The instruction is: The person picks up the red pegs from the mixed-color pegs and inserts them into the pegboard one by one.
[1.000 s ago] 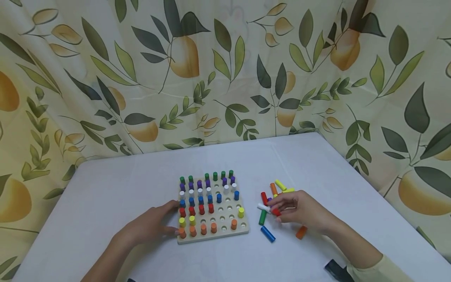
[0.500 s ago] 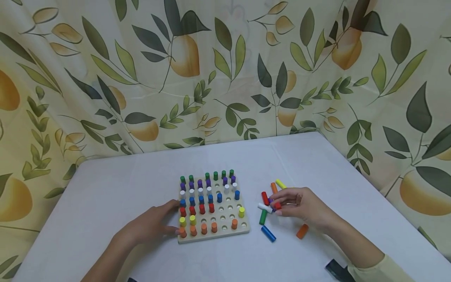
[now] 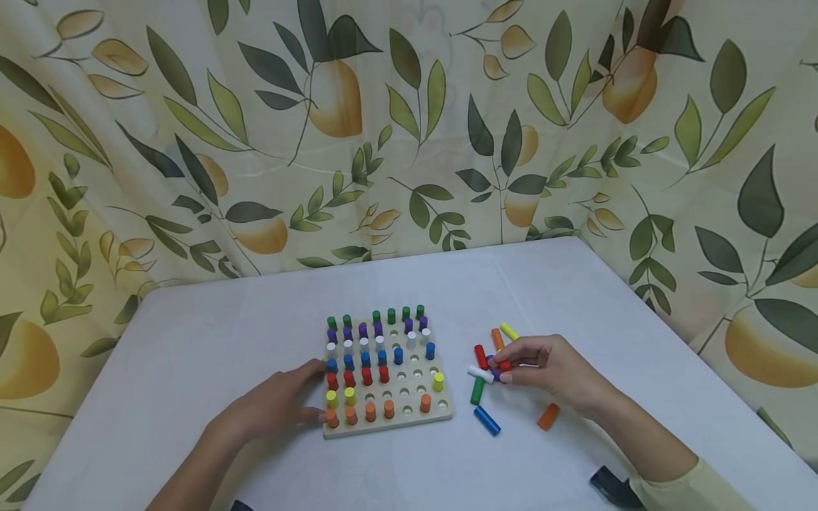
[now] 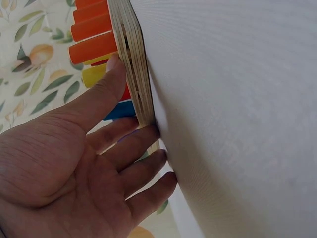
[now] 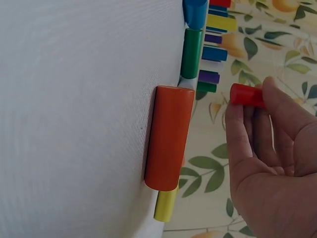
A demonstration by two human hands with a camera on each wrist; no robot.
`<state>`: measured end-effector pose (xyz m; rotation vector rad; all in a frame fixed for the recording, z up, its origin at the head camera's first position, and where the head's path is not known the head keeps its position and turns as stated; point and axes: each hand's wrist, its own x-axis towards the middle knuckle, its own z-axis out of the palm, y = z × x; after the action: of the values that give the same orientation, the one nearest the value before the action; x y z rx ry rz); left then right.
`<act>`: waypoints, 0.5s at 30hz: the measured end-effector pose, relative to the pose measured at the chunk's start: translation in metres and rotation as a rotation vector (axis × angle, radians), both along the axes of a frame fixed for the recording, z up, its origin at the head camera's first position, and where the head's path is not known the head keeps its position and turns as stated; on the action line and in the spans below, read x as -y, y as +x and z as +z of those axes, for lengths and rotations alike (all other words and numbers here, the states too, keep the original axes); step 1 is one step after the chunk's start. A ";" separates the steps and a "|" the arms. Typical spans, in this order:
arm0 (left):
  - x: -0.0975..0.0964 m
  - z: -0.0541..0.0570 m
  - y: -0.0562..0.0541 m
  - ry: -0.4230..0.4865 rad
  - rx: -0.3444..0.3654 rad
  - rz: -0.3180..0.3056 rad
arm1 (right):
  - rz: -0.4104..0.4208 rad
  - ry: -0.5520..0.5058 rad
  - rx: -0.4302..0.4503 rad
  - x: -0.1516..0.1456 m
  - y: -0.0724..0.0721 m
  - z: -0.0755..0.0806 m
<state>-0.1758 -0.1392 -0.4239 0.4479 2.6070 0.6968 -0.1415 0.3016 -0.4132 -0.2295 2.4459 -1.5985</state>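
In the head view a pegboard (image 3: 418, 424) stands left of centre on the table, set with rows of coloured pegs. My left hand (image 3: 265, 404) touches the board's left side. In the left wrist view my left hand (image 4: 94, 148) has its thumb beside an orange peg (image 4: 94, 48) and its other fingers loosely extended along the wooden edge (image 4: 133, 64). My right hand (image 3: 549, 369) hovers over the loose pegs. Between thumb and fingertips it pinches a red peg (image 5: 245, 95), raised off the table in the right wrist view.
Loose pegs lie right of the board: a blue peg (image 3: 487, 420), a green peg (image 3: 477, 390), a white peg (image 3: 481, 374), another red peg (image 3: 481, 356) and a yellow peg (image 3: 509, 331). An orange peg (image 3: 548, 416) lies nearer me. A patterned curtain (image 3: 409, 142) hangs behind the table.
My right hand has risen slightly with the red peg, away from the loose pegs. My left hand has stayed at the board's side.
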 end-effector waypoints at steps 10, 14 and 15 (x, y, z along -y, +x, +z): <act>0.000 -0.003 0.000 0.006 0.009 0.009 | 0.015 -0.018 -0.013 0.002 0.000 0.004; 0.000 -0.003 -0.001 0.005 0.009 0.008 | -0.016 -0.002 -0.044 0.003 0.001 0.007; 0.000 -0.002 -0.001 0.006 0.008 0.005 | -0.026 -0.001 -0.049 0.003 0.002 0.007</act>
<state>-0.1768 -0.1390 -0.4263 0.4403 2.6002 0.7062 -0.1400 0.2987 -0.4058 -0.2403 2.4946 -1.6234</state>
